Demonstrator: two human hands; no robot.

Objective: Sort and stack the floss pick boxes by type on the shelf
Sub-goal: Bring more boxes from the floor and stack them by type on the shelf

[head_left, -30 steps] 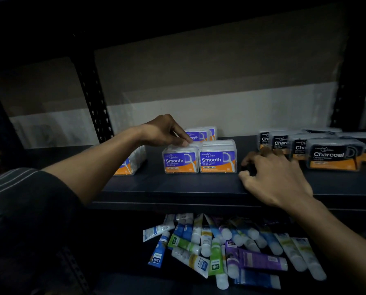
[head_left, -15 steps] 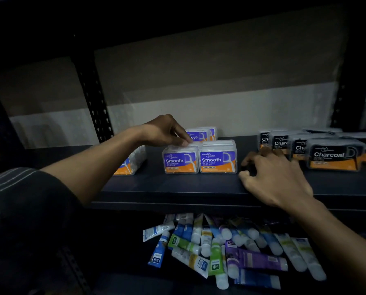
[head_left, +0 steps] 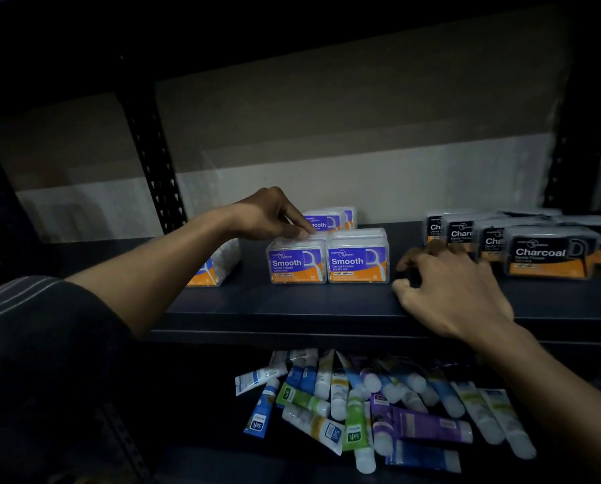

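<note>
Left hand (head_left: 267,218), fingers together, touches a Smooth floss box (head_left: 296,263); right hand (head_left: 456,291) (fingers apart) rests on the shelf (head_left: 292,305).

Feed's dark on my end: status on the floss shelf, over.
Left grip fingertips on front-left Smooth box. Right grip rests on shelf beside Charcoal boxes, holding nothing. Stray Smooth box far left.

left sleeve (head_left: 47,319): dark fabric | thin pale stripes | ends near elbow
</note>
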